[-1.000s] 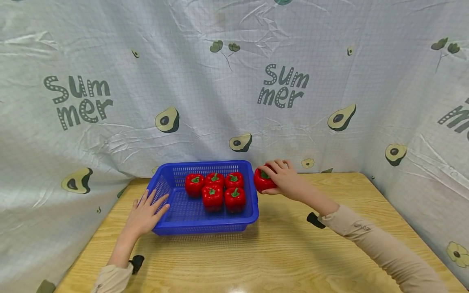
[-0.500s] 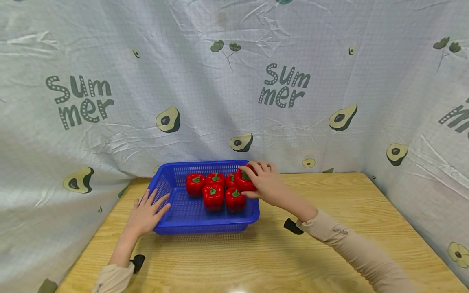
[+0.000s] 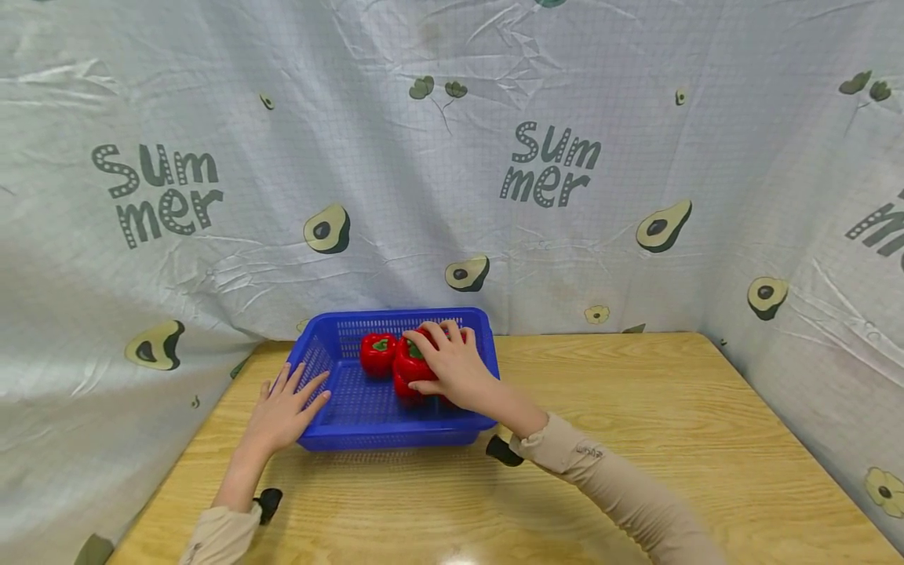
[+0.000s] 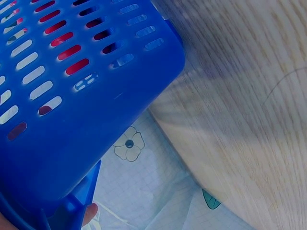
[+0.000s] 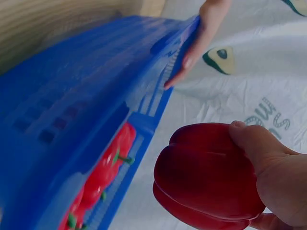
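Note:
My right hand grips a red bell pepper from above, over the blue plastic basket. Thumb and fingers lie around its sides in the right wrist view. Below and beside it, several red bell peppers with green stems stand in the basket; one pepper shows plainly, while the hand and held pepper cover most of the others. My left hand rests on the basket's left rim with fingers spread and fairly straight. The left wrist view has the slotted basket wall and a fingertip past the rim.
The basket stands near the back of a wooden table. A pale printed cloth hangs close behind the table and along its sides. The left part of the basket floor is bare.
My right hand has carried the bell pepper leftward, from beside the basket's right rim to above the peppers inside. My left hand has stayed on the left rim.

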